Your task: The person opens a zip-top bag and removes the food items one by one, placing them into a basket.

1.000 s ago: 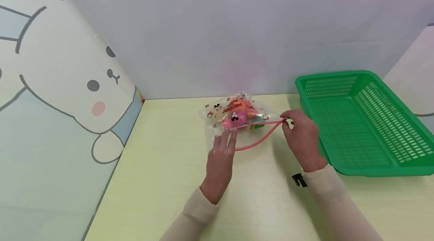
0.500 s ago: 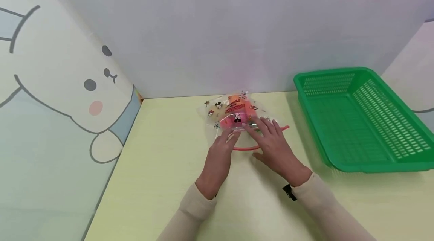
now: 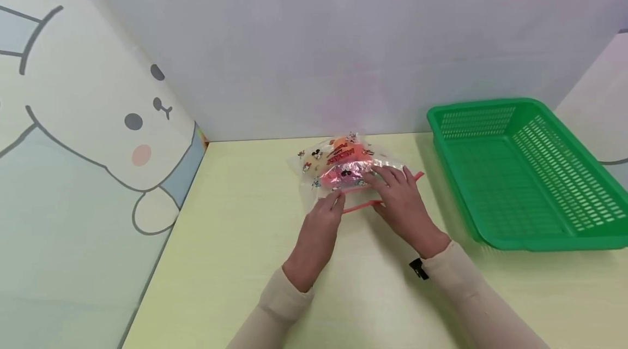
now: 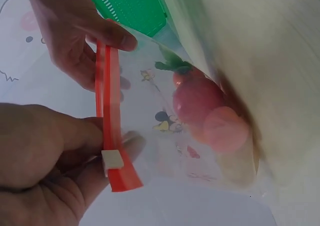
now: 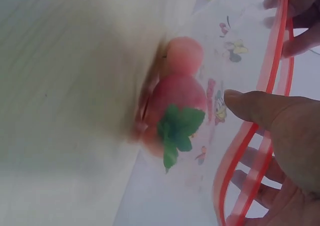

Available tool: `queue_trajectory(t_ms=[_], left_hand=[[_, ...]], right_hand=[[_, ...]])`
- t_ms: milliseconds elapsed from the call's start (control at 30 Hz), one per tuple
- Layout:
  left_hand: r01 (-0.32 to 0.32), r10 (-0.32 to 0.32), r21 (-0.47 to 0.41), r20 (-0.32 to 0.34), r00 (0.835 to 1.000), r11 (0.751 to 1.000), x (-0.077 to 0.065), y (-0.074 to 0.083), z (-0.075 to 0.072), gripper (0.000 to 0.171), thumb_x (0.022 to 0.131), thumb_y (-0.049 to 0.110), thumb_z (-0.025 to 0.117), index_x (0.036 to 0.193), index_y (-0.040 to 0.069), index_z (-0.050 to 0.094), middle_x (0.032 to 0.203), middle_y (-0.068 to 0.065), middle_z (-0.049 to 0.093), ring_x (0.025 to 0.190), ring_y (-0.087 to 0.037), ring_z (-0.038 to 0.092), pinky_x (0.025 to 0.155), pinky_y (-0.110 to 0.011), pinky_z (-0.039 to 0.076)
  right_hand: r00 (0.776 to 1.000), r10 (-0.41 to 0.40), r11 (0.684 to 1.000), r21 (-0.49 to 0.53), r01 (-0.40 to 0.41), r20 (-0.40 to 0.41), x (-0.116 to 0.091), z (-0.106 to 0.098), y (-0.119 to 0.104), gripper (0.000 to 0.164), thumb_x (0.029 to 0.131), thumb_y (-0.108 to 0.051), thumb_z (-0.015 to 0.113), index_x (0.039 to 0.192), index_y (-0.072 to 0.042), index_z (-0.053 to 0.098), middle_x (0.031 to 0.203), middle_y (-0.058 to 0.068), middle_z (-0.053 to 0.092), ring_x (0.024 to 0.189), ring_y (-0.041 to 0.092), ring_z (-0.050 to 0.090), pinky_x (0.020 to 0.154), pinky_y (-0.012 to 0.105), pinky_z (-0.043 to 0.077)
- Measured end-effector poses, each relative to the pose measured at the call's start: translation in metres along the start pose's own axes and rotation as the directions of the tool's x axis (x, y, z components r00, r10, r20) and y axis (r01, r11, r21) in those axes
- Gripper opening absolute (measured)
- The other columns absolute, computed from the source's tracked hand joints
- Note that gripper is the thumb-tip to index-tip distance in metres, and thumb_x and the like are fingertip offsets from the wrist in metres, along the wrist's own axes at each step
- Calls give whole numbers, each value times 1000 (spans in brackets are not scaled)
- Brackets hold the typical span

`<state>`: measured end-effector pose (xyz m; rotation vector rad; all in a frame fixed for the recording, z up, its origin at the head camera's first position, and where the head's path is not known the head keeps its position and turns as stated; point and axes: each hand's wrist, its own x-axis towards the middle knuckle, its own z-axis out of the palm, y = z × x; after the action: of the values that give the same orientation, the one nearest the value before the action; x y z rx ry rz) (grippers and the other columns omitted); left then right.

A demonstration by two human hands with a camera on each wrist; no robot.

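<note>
A clear zip bag (image 3: pixel 314 166) with cartoon prints and a red zip edge lies at the back of the table. Its mouth gapes slightly between two red strips. Through the film in the right wrist view show a red round piece (image 5: pixel 175 93), green leaves (image 5: pixel 180 128) and a pinkish ball (image 5: pixel 185 55). My left hand (image 3: pixel 316 240) pinches the left end of the zip, at the whitish slider (image 4: pixel 112 159). With its thumb on the near face and fingers behind, my right hand (image 3: pixel 404 210) holds the zip edge further right.
A green slotted basket (image 3: pixel 564 242) stands on the right of the pale yellow table (image 3: pixel 221 262), its near-left corner close to my right forearm. A grey wall (image 3: pixel 294 54) rises directly behind the bag, and a rabbit-printed panel (image 3: pixel 88 174) borders the left side.
My right hand let go of the zip's right end, moved left with spread fingers, and now holds the edge nearer the middle. The red strips lie closer together. My left hand stays nearly in place.
</note>
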<state>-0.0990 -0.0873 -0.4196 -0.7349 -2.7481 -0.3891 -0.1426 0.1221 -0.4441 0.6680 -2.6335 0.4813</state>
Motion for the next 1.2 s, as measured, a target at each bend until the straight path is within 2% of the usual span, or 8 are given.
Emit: queue_trajectory(t_ms=[167, 333, 533, 667, 800, 900, 1067, 1200], left_hand=[[50, -50, -25, 26, 998, 998, 3, 1, 0, 54, 89, -2, 82, 140, -3, 65, 141, -15, 63, 121, -27, 69, 98, -36, 58], [32, -32, -2, 5, 999, 999, 4, 1, 0, 53, 89, 6, 84, 138, -4, 66, 138, -15, 64, 116, -25, 71, 96, -33, 59], [24, -24, 18, -25, 999, 1000, 2, 3, 0, 56, 88, 10, 85, 139, -4, 65, 139, -16, 64, 121, -27, 70, 96, -33, 58], [13, -10, 62, -45, 999, 998, 0, 7, 0, 59, 85, 8, 88, 139, -3, 66, 140, -16, 64, 118, -27, 71, 90, -31, 60], [3, 4, 158, -42, 999, 987, -1, 13, 1, 62, 84, 5, 89, 141, -2, 65, 142, -16, 63, 117, -26, 71, 83, -28, 62], [0, 10, 216, -46, 999, 976, -1, 15, 2, 66, 82, 7, 91, 142, -1, 64, 144, -15, 61, 119, -25, 70, 82, -27, 61], [0, 21, 244, -83, 996, 970, 0, 16, 5, 68, 80, 8, 93, 141, 0, 65, 142, -15, 61, 120, -25, 69, 85, -27, 61], [4, 22, 262, -95, 995, 965, 0, 15, 8, 68, 80, 6, 93, 141, 0, 65, 140, -15, 61, 120, -25, 67, 87, -26, 60]], right_hand=[[1000, -6, 1000, 6, 6, -1, 1, -7, 0, 82, 67, -11, 102, 140, -11, 67, 144, 18, 62, 134, 42, 54, 116, 73, 33], [1000, -3, 1000, 9, 3, 13, 0, -10, 0, 82, 66, -14, 103, 140, -12, 67, 144, 17, 62, 134, 42, 54, 116, 73, 32], [999, -11, 1000, -12, 11, 46, -2, -12, 1, 88, 64, -19, 104, 143, -11, 64, 146, 17, 61, 135, 42, 54, 116, 73, 33], [999, -21, 1000, 4, 21, 34, -5, -14, 0, 96, 62, -19, 105, 146, -11, 60, 148, 19, 58, 136, 43, 52, 116, 72, 33], [999, -43, 999, 32, 42, 28, -9, -16, -2, 103, 61, -22, 106, 150, -11, 55, 151, 19, 54, 138, 43, 50, 117, 71, 33], [998, -51, 998, 39, 49, 32, -12, -18, -4, 105, 61, -25, 106, 151, -12, 54, 151, 19, 53, 138, 43, 50, 117, 71, 34], [998, -58, 998, 41, 57, 18, -15, -23, -9, 102, 61, -26, 106, 148, -11, 56, 146, 19, 56, 134, 43, 52, 115, 69, 37], [995, -98, 992, 80, 100, -24, -18, -25, -14, 89, 61, -22, 106, 139, -9, 64, 138, 17, 62, 128, 39, 58, 107, 62, 48]])
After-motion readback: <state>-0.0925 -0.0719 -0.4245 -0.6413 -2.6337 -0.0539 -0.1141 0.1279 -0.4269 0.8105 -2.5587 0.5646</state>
